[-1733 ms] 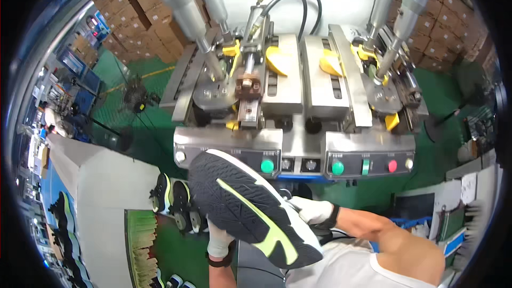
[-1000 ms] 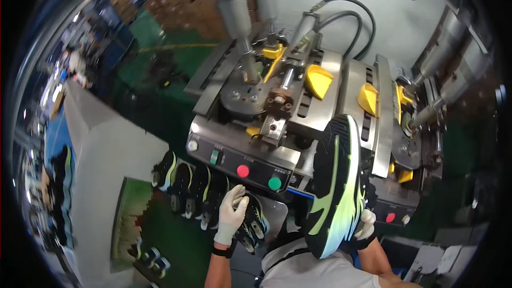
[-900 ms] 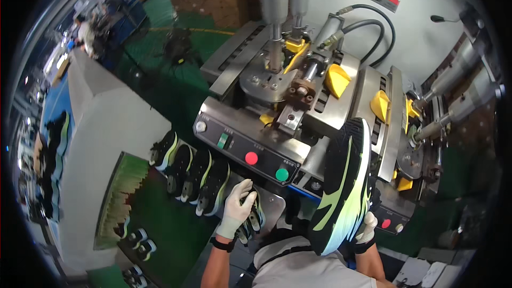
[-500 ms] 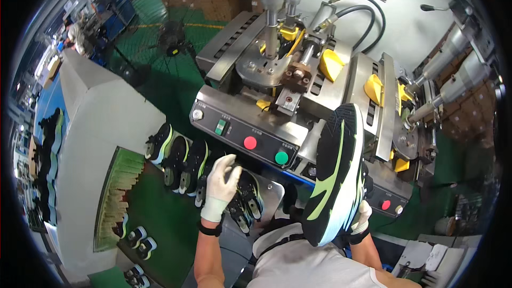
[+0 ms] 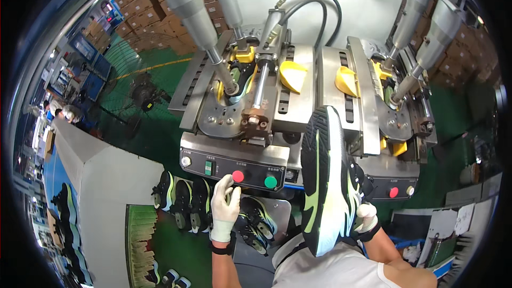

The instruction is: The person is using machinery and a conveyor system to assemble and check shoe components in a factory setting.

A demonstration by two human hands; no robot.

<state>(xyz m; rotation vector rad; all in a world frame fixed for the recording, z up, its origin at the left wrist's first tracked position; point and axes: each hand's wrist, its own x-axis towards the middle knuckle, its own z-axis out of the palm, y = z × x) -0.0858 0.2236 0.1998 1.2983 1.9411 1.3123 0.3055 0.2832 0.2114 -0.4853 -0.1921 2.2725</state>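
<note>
My right hand (image 5: 366,217), in a white glove, grips a black running shoe (image 5: 329,181) from its far side; most of the fingers are hidden behind it. The shoe stands nearly upright, toe up. Its black, white, yellow-green and pale blue sole faces me. My left hand (image 5: 225,208), also white-gloved, is empty with thumb and fingers apart. Its fingertips are at the lower edge of the red button (image 5: 238,176) on the control panel (image 5: 224,169); I cannot tell whether they touch. Beyond the panel, another shoe (image 5: 246,79) sits in the left press station.
Several black shoes (image 5: 200,205) stand left of my left hand, with more on a metal plate (image 5: 282,216) to its right. Metal rams (image 5: 184,8) slant down over the press. A green brush strip (image 5: 140,245) lies at lower left, a fan (image 5: 144,93) farther back.
The view has shifted, bringing the press lower and left in the picture. My left hand has moved from above the shoes to the panel's red button. My right hand still holds the shoe.
</note>
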